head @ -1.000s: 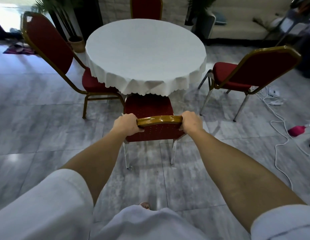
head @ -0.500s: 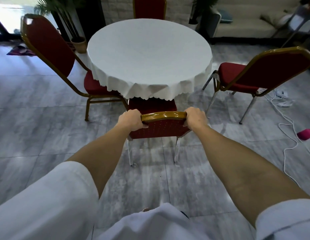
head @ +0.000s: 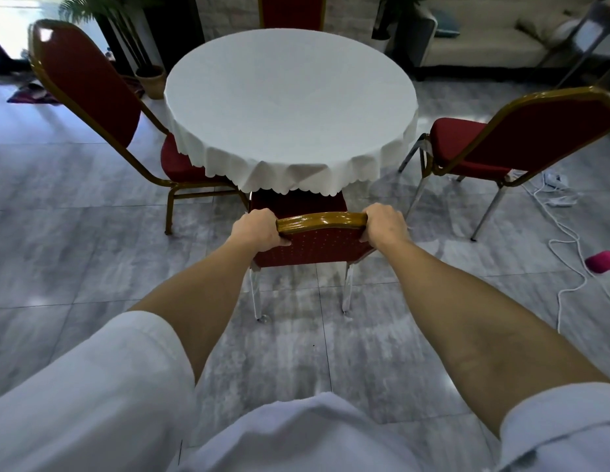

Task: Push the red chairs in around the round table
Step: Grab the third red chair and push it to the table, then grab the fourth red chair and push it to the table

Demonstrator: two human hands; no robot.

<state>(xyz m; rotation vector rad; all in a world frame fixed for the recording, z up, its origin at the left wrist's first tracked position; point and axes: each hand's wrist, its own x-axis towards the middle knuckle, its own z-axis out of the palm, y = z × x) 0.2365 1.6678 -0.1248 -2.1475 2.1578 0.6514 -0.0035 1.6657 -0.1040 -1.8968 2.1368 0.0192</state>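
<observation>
- Fingers (head: 367, 237) of both hands curl shut over the near chair (head: 313, 248) backrest's gold top rail: left hand (head: 259, 229), right hand (head: 387, 223), one per corner, likely for a straight push.
- Centre frame, its seat sits partly under the round table (head: 290, 107); the chair at right (head: 521, 137) stands well clear.

Between the fingers (head: 283, 240) of the two hands, the near chair (head: 317, 247) has a shiny gold top bar and a dark red back with tiny pale dots. Past the fingers, a plain white cloth (head: 290, 107) with a wavy edge covers the round surface. Left of the fingers stands a red chair with a gold frame (head: 89, 83). Right of them, another red chair (head: 535, 134) has a gold rim and silver legs. The floor (head: 75, 253) is streaky grey tiles. A white cord (head: 569, 233) and a pink thing (head: 603, 261) lie far right. The sleeves (head: 102, 386) are white.
</observation>
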